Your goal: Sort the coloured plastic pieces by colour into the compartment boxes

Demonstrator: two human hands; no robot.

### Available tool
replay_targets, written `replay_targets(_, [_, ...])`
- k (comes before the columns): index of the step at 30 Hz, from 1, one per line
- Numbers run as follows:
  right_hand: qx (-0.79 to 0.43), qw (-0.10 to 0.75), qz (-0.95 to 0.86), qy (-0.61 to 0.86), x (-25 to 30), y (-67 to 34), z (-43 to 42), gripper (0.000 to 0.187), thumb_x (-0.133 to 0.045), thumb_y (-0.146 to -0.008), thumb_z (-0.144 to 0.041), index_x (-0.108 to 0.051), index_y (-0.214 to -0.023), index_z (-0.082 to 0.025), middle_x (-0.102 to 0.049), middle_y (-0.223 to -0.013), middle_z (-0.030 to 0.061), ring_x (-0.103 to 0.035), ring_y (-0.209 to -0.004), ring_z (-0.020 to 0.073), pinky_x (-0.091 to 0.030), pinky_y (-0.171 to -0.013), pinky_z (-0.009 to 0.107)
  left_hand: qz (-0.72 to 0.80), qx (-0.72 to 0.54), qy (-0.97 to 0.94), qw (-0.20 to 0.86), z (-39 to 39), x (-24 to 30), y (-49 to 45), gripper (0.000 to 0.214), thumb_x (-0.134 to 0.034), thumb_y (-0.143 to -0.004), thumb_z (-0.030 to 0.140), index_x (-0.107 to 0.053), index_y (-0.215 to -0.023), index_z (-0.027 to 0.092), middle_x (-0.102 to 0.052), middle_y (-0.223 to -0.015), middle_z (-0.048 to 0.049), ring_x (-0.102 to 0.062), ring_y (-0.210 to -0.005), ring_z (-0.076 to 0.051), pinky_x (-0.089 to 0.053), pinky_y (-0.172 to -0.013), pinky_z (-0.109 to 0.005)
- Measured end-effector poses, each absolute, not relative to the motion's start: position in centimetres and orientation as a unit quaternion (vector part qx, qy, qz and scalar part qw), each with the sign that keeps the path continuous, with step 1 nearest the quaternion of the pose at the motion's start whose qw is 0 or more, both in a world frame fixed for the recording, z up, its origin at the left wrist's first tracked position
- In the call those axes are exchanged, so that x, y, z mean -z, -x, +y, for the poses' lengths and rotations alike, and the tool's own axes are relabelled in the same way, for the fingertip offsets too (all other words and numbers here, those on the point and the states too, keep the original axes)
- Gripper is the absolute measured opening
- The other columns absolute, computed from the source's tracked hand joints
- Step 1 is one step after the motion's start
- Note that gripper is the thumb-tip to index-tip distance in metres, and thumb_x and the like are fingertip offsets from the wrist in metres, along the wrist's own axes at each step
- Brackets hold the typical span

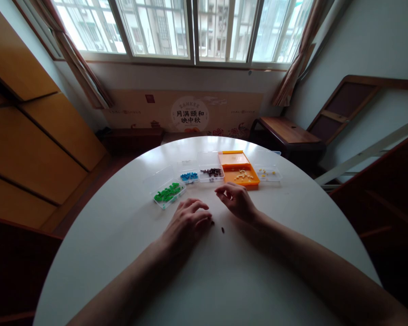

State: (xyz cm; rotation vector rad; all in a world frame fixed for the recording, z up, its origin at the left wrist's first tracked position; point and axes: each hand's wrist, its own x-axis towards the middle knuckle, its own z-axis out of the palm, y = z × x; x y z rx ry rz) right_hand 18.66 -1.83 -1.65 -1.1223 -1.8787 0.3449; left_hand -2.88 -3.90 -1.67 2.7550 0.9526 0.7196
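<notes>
My left hand (188, 219) rests low over the white table, its fingers loosely bent and apart. One small dark brown piece (212, 222) lies right by its fingertips; I cannot tell whether they touch it. Another dark brown piece (223, 230) sits on the tabletop between my hands. My right hand (238, 201) hovers just in front of the orange box, thumb and forefinger brought together in a pinch. Whatever those fingers hold is too small to make out. Beyond both hands, a clear box holds more dark brown pieces (212, 172).
On the round white table (122, 226) stand several open boxes in an arc: green pieces (168, 193), blue pieces (189, 176), an orange box (250, 184) with pale pieces, and a clear box with yellow pieces (267, 173). A wooden stool (289, 129) stands behind.
</notes>
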Motion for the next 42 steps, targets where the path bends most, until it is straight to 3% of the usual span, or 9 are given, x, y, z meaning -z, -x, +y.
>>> replay_targets(8, [-0.161,0.445,-0.760,0.446,2.0,-18.4,-2.3,0.010,-0.059,-0.085,-0.018,-0.069,-0.085,-0.018,-0.066,-0.075,0.0012,-0.050,-0.056,0.0089,-0.042,-0.059,0.021,0.303,-0.266,-0.914,0.053,-3.9,1.3,2.8,0.010,-0.057,-0.088,0.019,-0.066,-0.083,0.021,-0.067,-0.099,-0.0034,-0.055,-0.100,-0.020,-0.041,-0.090,-0.038])
replay_targets(17, [-0.302,0.389,-0.789,0.368,1.4,-17.6,-3.1,0.010,-0.064,-0.082,-0.023,-0.071,-0.083,-0.016,-0.061,-0.067,-0.0001,-0.048,-0.055,0.0079,-0.039,-0.054,0.019,0.297,-0.411,-0.862,0.016,-3.6,1.1,2.8,0.006,-0.058,-0.088,0.017,-0.063,-0.085,0.018,-0.065,-0.078,-0.0029,-0.058,-0.079,-0.016,-0.048,-0.074,-0.030])
replay_targets(30, [-0.281,0.405,-0.800,0.342,1.5,-17.2,-3.3,0.009,-0.065,-0.082,-0.021,-0.072,-0.082,-0.016,-0.065,-0.069,0.0014,-0.052,-0.055,0.0081,-0.041,-0.055,0.019,0.307,-0.427,-0.851,-0.005,-3.6,1.1,2.9,0.009,-0.064,-0.085,0.018,-0.061,-0.076,0.019,-0.063,-0.069,0.0000,-0.058,-0.071,-0.014,-0.048,-0.069,-0.027])
replay_targets(38, [-0.307,0.398,-0.802,0.322,1.7,-17.2,-2.9,0.011,-0.066,-0.083,-0.025,-0.071,-0.081,-0.015,-0.068,-0.073,0.0035,-0.059,-0.059,0.0096,-0.044,-0.057,0.019,0.321,-0.418,-0.850,-0.017,-3.8,0.7,2.9,0.017,-0.065,-0.085,0.025,-0.059,-0.071,0.018,-0.061,-0.065,0.0009,-0.056,-0.067,-0.014,-0.045,-0.066,-0.027])
replay_targets(42, [-0.263,0.396,-0.809,0.346,1.5,-17.5,-2.5,0.009,-0.063,-0.085,-0.020,-0.071,-0.081,-0.016,-0.068,-0.075,0.0031,-0.060,-0.063,0.0104,-0.045,-0.061,0.020,0.324,-0.402,-0.856,-0.020,-3.7,0.9,3.0,0.018,-0.065,-0.085,0.029,-0.060,-0.072,0.019,-0.063,-0.067,-0.0001,-0.056,-0.067,-0.014,-0.045,-0.068,-0.028])
